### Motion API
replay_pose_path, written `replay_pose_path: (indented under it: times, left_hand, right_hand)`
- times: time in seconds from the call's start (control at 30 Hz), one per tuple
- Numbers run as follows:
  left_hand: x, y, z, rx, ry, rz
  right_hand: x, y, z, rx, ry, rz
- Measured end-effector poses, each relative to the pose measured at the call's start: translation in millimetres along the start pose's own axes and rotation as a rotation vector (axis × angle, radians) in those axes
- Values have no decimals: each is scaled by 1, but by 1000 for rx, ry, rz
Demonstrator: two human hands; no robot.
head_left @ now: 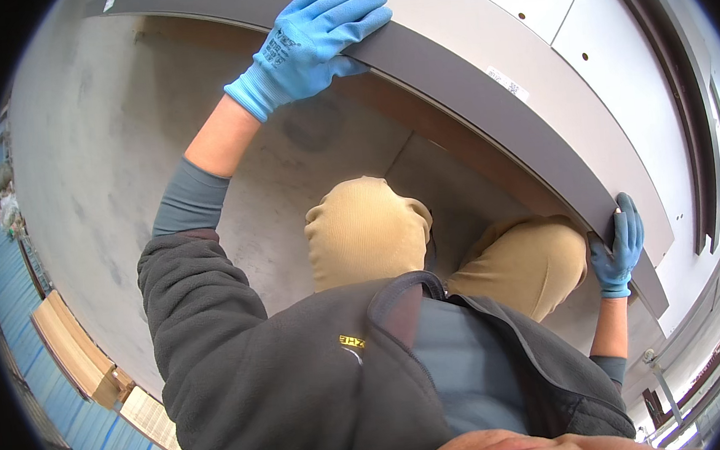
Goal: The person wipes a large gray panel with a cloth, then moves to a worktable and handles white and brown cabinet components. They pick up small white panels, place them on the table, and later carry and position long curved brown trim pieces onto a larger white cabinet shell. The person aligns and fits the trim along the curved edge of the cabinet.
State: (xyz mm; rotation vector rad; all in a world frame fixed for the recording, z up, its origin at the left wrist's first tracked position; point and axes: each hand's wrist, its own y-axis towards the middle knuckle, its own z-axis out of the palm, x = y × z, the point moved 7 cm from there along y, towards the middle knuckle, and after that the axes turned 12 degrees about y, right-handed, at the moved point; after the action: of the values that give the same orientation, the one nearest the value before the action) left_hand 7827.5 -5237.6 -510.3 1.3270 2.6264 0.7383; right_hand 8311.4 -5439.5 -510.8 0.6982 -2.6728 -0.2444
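Note:
A long dark grey panel runs across in front of me, from the upper left down to the right. My left hand, in a light blue glove, grips its near edge, fingers over the top and thumb below. Toward the panel's right end, my right hand in a matching glove holds the same edge, with its fingers over the panel and its thumb on the near side. Against the panel's far side lies a lighter grey board bearing a small white label.
White panels with small holes lie beyond the grey ones, beside a dark brown rail. My bent knees are close to the panel, over a grey floor. Wooden boards lie at the left on a blue surface.

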Motion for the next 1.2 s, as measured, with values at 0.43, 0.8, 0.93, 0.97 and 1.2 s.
replay_pose_path:
  times: [0.43, 0.8, 0.93, 0.97, 1.2]
  left_hand:
    - [2, 3, -4, 73, -71, -16]
    - [6, 10, 1, 118, -182, -45]
    - [11, 2, 9, 132, -163, -37]
    - [13, 0, 11, 125, -167, -38]
    - [7, 4, 12, 153, -147, -41]
  right_hand:
    - [0, 3, -1, -3, 21, 26]
    - [-16, -25, -20, 23, -69, 99]
    - [-41, -67, -49, 6, -186, 216]
    - [-46, -76, -58, -21, -214, 214]
    - [-71, -123, -64, -21, -253, 232]
